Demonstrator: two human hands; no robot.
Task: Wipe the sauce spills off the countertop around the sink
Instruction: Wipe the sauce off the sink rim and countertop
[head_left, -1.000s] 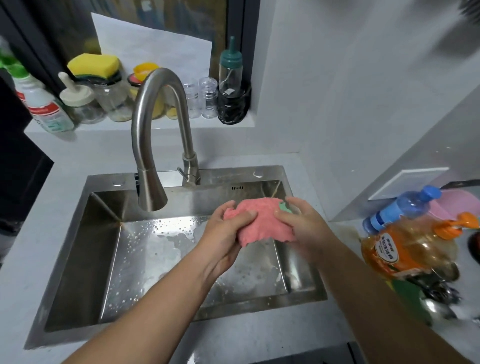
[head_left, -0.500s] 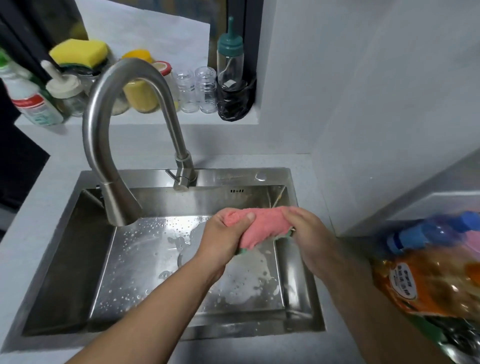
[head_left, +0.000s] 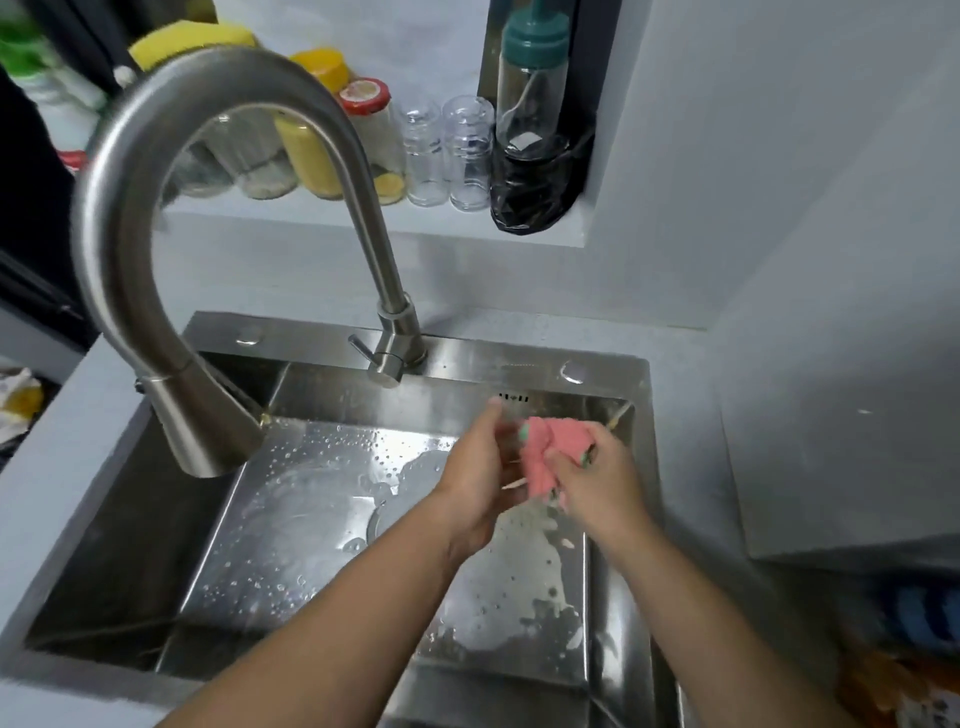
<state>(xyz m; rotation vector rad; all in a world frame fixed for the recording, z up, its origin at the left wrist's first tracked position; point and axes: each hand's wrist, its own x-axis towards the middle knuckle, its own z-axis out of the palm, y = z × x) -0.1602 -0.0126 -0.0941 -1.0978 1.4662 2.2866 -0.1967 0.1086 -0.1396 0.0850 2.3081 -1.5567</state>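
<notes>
**Holding a pink cloth over the sink basin**

Both hands are reaching out over the right side of the steel sink, right of the frame's centre. The right hand is gripping a bunched pink cloth, its grip clamped on the lower part of the cloth, with a sliver of green showing at the cloth's edges. The left hand is hovering just beside the cloth on its left, fingers stretched up and straight, its grip apart. Blur is hiding whether the fingers are touching the fabric. The cloth is hanging in the air above the basin, near the back right corner and clear of the grey surface that is running round the sink.

Water drops and a pale, foamy puddle are lying on the basin floor beneath the hands. A curved steel tap is arching across the left half of the frame, its spout pointing down into the basin. On the shelf along the top, jars, two clear glasses, a bottle with a teal cap and a black bag are standing in a row.
</notes>
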